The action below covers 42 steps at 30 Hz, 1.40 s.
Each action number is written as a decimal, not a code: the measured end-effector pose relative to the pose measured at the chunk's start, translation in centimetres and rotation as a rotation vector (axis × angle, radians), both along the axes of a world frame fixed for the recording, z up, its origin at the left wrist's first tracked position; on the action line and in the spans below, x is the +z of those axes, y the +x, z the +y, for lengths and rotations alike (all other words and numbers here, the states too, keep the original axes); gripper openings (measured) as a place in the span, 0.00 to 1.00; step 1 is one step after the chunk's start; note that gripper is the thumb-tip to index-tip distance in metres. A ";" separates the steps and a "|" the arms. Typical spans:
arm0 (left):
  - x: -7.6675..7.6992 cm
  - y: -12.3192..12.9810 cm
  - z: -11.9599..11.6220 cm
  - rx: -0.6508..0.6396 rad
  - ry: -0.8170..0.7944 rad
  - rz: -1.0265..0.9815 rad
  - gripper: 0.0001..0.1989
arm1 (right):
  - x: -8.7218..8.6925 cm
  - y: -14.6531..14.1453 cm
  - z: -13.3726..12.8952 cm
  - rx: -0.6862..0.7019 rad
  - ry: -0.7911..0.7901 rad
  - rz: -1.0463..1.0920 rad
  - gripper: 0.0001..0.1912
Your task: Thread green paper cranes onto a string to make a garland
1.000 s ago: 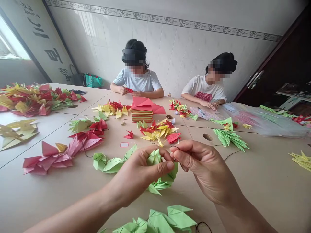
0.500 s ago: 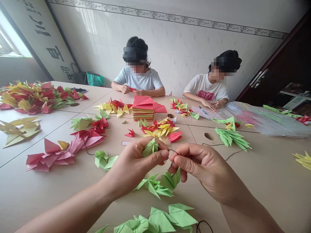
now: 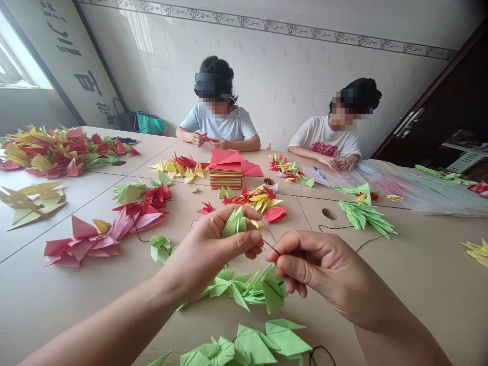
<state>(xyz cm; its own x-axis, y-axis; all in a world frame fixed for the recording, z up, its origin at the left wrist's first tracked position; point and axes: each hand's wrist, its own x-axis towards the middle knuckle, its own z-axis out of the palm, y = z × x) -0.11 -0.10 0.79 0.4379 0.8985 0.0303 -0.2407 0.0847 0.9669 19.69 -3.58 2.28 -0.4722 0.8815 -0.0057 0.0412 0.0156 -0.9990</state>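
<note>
My left hand (image 3: 213, 246) is closed around a light green origami crane (image 3: 234, 222), which pokes out above the thumb. A dark cord (image 3: 270, 246) runs from the left fingertips to my right hand (image 3: 318, 264), pinched there between thumb and forefinger. A very thin strand also rises in a loop near the left fingers; its end is hard to make out. Just below both hands, a row of green folded paper pieces (image 3: 244, 292) lies on the table, its right end close under my right fingers. Nearer to me lies another green row (image 3: 247, 348) with a loop of black cord (image 3: 322, 353).
Pink and red paper pieces (image 3: 99, 239) lie to the left, with a large mixed heap (image 3: 64, 150) behind. A stack of coloured paper squares (image 3: 225, 178) stands mid-table. Two people sit opposite, hands on the table. Green bundles (image 3: 366, 216) and plastic sheets (image 3: 427, 188) are at right.
My right hand has moved slightly right and down, away from the left one. More of the cord between them shows, drawn straighter. The left hand keeps hold of the green crane.
</note>
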 end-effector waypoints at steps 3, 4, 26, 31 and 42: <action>0.1 -0.1 0.0 -0.061 -0.035 -0.046 0.07 | 0.1 0.1 -0.1 0.043 -0.012 -0.044 0.06; 0.1 -0.2 0.0 -0.071 -0.021 -0.045 0.06 | 0.1 0.1 -0.1 0.047 -0.022 -0.041 0.05; 0.9 -1.0 0.2 0.004 0.249 0.299 0.06 | 0.8 0.8 0.5 -0.220 0.210 -0.245 0.14; 1.4 -1.1 0.0 -0.010 0.602 0.774 0.09 | 1.0 0.9 0.3 -0.204 0.227 -0.295 0.13; 1.4 -2.5 1.3 -0.146 0.163 0.470 0.14 | 0.3 1.4 0.2 -0.148 0.132 -0.517 0.13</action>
<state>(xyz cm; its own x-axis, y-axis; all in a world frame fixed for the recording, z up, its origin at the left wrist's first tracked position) -2.56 1.21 2.15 0.5583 0.8271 -0.0653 0.2259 -0.0758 0.9712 21.06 -3.41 2.63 -0.3080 0.9473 -0.0884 0.5371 0.0964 -0.8380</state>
